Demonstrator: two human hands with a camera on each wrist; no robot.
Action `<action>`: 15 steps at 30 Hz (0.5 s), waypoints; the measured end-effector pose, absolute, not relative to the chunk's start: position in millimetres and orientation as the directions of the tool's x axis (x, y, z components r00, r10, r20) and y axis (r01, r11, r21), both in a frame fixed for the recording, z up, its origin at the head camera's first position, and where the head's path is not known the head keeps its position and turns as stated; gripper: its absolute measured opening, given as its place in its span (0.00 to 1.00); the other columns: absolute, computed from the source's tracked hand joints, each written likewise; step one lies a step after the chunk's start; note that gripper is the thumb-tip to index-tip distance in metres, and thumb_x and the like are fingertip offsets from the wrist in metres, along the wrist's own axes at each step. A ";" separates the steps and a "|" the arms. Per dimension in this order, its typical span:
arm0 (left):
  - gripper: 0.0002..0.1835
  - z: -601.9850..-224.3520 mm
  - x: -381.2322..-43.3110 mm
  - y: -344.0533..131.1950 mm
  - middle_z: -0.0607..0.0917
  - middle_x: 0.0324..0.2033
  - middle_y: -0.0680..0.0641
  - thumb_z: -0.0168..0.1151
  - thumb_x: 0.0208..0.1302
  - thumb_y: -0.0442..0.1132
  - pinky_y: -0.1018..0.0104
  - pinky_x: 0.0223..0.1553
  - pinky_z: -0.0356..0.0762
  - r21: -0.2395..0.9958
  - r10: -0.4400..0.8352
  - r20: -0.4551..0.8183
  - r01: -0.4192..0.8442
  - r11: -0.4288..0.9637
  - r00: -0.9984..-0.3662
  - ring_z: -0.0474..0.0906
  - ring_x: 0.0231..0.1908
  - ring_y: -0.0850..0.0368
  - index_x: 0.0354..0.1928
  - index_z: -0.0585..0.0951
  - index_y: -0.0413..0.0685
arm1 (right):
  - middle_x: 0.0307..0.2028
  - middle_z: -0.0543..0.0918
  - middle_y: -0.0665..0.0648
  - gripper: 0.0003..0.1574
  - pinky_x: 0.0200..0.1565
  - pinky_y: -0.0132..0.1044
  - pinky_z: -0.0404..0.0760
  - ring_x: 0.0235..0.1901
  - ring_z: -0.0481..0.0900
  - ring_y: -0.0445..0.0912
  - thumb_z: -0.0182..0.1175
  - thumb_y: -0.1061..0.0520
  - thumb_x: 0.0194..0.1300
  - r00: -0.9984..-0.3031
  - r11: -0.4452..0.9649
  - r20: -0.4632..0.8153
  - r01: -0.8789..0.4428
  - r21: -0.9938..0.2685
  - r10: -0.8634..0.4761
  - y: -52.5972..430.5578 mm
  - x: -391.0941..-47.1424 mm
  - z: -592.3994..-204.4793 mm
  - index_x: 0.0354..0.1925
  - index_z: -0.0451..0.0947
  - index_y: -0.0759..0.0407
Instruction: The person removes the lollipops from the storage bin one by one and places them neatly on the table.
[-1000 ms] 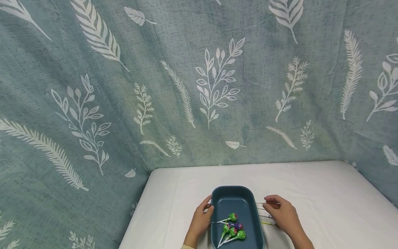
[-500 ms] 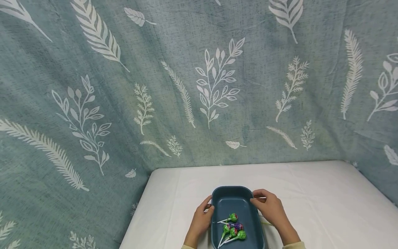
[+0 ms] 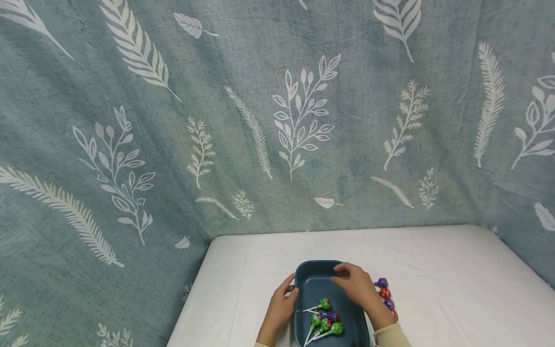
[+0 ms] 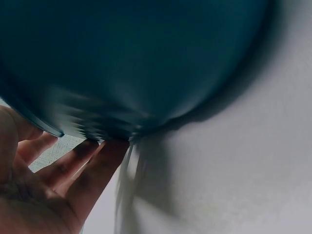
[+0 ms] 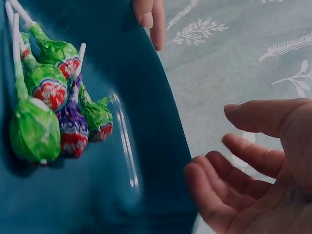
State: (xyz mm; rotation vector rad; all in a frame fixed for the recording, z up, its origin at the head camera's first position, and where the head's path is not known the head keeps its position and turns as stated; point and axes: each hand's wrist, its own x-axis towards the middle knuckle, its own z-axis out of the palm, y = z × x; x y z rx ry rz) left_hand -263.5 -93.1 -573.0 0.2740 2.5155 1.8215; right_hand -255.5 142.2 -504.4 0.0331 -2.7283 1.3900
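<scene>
A dark blue rectangular tray holds several lollipops. Most have green wrappers, such as this green lollipop; one purple lollipop lies among them. My left hand grips the tray's left side. In the left wrist view its fingers press the outer wall, while the thumb is up by the rim. My right hand hovers over the tray's far right part. Its fingers are spread and loosely bent with nothing between them, as the right wrist view shows.
Right of the tray, a row of purple lollipops and red lollipops lies on the white tabletop; my right forearm hides their sticks. A leaf-patterned curtain rises behind the table.
My right hand has moved left from the lollipop sticks beside the tray to above its far right part, uncovering the lollipop heads on the table. My left hand and the tray have stayed put.
</scene>
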 end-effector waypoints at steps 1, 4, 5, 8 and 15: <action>0.24 -573.2 -263.5 -93.1 0.83 0.51 0.38 0.57 0.74 0.39 0.55 0.42 0.81 0.945 0.155 0.081 0.125 0.302 -0.985 0.85 0.42 0.51 0.71 0.73 0.47 | 0.44 0.86 0.59 0.19 0.49 0.56 0.79 0.47 0.84 0.57 0.70 0.57 0.63 -0.997 0.597 0.073 -0.052 -0.800 0.011 140.7 -256.8 -504.9 0.50 0.82 0.65; 0.24 -573.8 -263.3 -93.2 0.84 0.51 0.39 0.57 0.74 0.39 0.56 0.41 0.81 0.948 0.154 0.077 0.121 0.295 -0.985 0.85 0.41 0.51 0.71 0.73 0.47 | 0.45 0.86 0.60 0.20 0.50 0.57 0.78 0.48 0.83 0.58 0.71 0.57 0.62 -0.999 0.613 0.051 -0.043 -0.789 -0.005 136.6 -259.5 -505.3 0.49 0.82 0.66; 0.25 -573.9 -263.4 -93.2 0.84 0.50 0.39 0.57 0.74 0.39 0.57 0.41 0.81 0.949 0.154 0.076 0.119 0.293 -0.985 0.85 0.41 0.52 0.71 0.73 0.47 | 0.45 0.86 0.61 0.20 0.51 0.57 0.78 0.48 0.82 0.58 0.71 0.57 0.62 -0.999 0.615 0.045 -0.043 -0.788 -0.011 135.4 -260.4 -505.3 0.50 0.82 0.66; 0.25 -573.7 -263.6 -93.4 0.84 0.50 0.40 0.57 0.74 0.39 0.58 0.39 0.81 0.951 0.157 0.080 0.123 0.285 -0.984 0.85 0.40 0.52 0.71 0.73 0.47 | 0.45 0.85 0.61 0.21 0.51 0.57 0.77 0.49 0.82 0.59 0.71 0.56 0.61 -0.999 0.614 0.043 -0.043 -0.788 -0.015 132.5 -262.9 -505.3 0.49 0.82 0.66; 0.24 -573.6 -263.8 -93.1 0.84 0.50 0.39 0.57 0.74 0.38 0.59 0.39 0.81 0.950 0.162 0.093 0.136 0.282 -0.982 0.85 0.40 0.52 0.71 0.73 0.46 | 0.42 0.85 0.59 0.20 0.51 0.57 0.77 0.46 0.82 0.58 0.72 0.57 0.60 -0.998 0.640 0.059 -0.062 -0.766 -0.026 128.2 -267.8 -510.8 0.47 0.82 0.68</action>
